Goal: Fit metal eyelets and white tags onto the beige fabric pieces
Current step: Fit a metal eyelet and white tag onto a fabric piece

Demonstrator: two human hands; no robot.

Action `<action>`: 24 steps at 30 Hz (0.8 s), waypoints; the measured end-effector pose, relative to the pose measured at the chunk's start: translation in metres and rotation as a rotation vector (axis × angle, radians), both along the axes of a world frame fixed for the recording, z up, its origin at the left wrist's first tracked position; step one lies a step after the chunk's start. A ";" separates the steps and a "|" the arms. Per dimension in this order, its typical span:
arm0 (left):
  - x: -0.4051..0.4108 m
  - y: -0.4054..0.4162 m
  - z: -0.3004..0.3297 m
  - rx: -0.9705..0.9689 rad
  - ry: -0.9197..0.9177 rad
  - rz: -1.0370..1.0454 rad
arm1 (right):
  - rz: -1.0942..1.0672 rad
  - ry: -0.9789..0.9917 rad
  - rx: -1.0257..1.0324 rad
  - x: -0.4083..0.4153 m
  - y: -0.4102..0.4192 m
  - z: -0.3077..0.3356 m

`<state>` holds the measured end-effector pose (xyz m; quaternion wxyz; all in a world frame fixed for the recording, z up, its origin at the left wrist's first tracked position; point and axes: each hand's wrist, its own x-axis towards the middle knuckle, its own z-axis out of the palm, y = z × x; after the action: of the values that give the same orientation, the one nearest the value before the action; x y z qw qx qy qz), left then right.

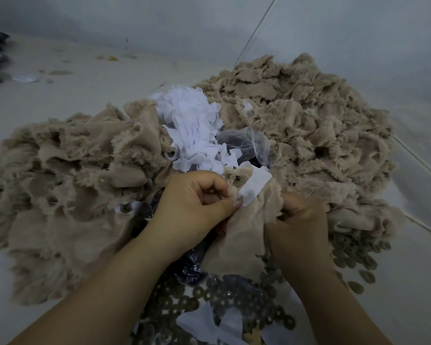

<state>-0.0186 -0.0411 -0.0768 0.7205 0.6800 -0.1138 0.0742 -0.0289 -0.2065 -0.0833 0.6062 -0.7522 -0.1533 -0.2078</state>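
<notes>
Your left hand (199, 197) has its fingers curled and its thumb pressed down, pinching the top edge of a beige fabric piece (237, 235) together with a white tag (253, 186); your right hand (297, 215) grips the same piece by its fluffy right edge, fingers curled into the pile, so both hands are closed on the one piece and hold it up between them, near you and just right of centre; the tag lies as a strip with its long axis running from near-left, at your left thumb, to far-right, where its free end sticks out past the fabric; a dark eyelet (237, 178) sits in the fabric just beyond your left fingertips, touching or next to the tag's far edge, though I cannot tell whether it is fully seated; your left hand is plainly the nearer one to both eyelet and tag, so I judge the pressing falls to it while the right keeps the cloth taut; loose metal rings (234, 302) lie scattered close to you under your wrists; the heap of white tags (192, 123) lies farther off at centre, with beige piles (296, 113) to left and right of it.
</notes>
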 end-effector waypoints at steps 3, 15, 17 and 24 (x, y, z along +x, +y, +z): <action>0.000 0.000 0.000 0.036 -0.010 0.040 | 0.011 0.040 0.022 -0.003 0.002 0.001; 0.000 -0.002 -0.001 0.004 0.023 -0.062 | -0.047 0.198 0.173 -0.004 0.008 0.001; 0.001 -0.001 0.000 -0.089 0.049 -0.122 | -0.002 0.291 0.258 -0.003 0.006 -0.001; 0.004 -0.003 -0.003 -0.162 0.072 -0.105 | 0.118 0.418 0.440 -0.001 0.008 -0.002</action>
<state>-0.0146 -0.0438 -0.0793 0.7795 0.6150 -0.1171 0.0209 -0.0297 -0.1983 -0.0850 0.7840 -0.6191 -0.0198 -0.0413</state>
